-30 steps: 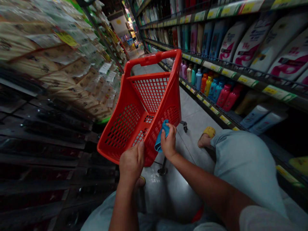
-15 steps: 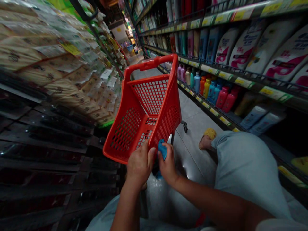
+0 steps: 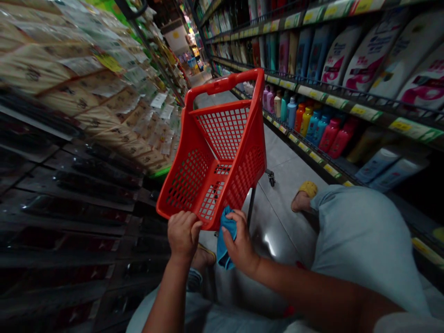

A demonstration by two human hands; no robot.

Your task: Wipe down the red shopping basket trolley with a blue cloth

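Observation:
A red plastic shopping cart with perforated sides stands before me, its basket tilted in view. My left hand is closed over the near rim of the basket, fingers curled onto the edge. At the near right corner, my right hand grips a blue cloth. The cloth is bunched against the outer side of the basket and its lower end hangs down. Part of the cloth is hidden behind my right fingers.
Shelves of shampoo bottles line the right, with smaller coloured bottles lower down. Packaged goods are stacked at left. A cart wheel rests on the grey tiled floor. My yellow shoe is beside the shelf.
My left hand has moved left along the near rim, away from the corner. More of the blue cloth shows now, hanging below my right hand. The view has shifted slightly.

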